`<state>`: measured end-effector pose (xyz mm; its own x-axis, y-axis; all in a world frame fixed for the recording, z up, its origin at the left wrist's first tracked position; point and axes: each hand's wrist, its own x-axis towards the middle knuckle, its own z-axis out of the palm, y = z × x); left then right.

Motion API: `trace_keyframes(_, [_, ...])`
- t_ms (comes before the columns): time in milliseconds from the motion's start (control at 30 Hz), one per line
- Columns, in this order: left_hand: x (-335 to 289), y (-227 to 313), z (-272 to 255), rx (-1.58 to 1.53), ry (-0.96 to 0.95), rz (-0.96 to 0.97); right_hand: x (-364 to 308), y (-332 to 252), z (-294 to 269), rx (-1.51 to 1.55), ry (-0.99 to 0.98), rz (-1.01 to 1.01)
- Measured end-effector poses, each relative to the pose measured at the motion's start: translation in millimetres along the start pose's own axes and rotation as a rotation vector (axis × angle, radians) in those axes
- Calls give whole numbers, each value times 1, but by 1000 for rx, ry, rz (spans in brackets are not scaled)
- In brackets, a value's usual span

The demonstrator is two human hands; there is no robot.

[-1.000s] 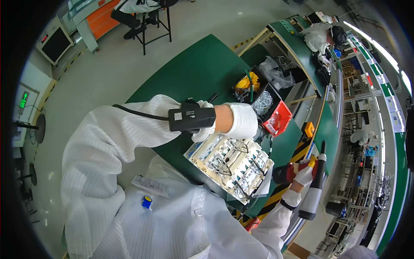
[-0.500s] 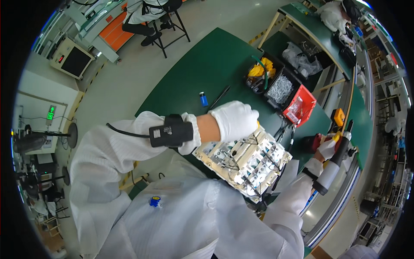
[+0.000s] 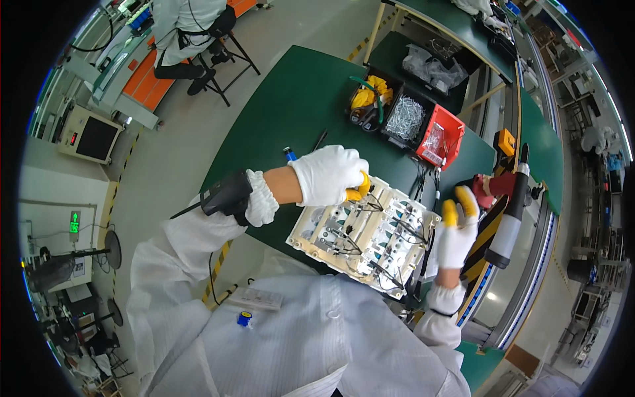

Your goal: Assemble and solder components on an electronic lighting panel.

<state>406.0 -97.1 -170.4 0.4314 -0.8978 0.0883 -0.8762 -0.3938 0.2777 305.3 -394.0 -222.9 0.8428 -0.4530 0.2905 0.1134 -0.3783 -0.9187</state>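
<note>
I'm likely working on the cream frame [image 3: 365, 237]: left hand [image 3: 334, 177], can't tell its grip; right hand [image 3: 458, 231] loose. Next needs gentleness.

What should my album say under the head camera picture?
Left hand at the edge of the cream panel, right hand open near the long grey tool.

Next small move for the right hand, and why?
I'd probably bring the right hand left to steady the cream housing by its right edge: the hand looks empty, its fingers spread and apart from the cylindrical tool, and it is close to that edge, while the left hand is at the housing's far edge.
</note>
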Motion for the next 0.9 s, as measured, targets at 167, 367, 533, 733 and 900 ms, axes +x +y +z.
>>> trace_keyframes(167, [-5, 4, 5, 56, 47, -27, -38, -75, 18, -255, -360, -331])
trace_keyframes(367, [-5, 3, 7, 12, 98, -67, -31, -74, 22, -231, -343, -285])
trace_keyframes(533, [-65, -51, 47, -244, 723, -823, -33, -97, 11, -194, -374, -302])
trace_keyframes(733, [-81, -55, 89, 141, -8, -1189, -26, -113, 35, -132, -451, -211])
trace_keyframes(900, [-64, -52, 84, 198, 14, -1155, -24, -131, 55, -169, -596, -292])
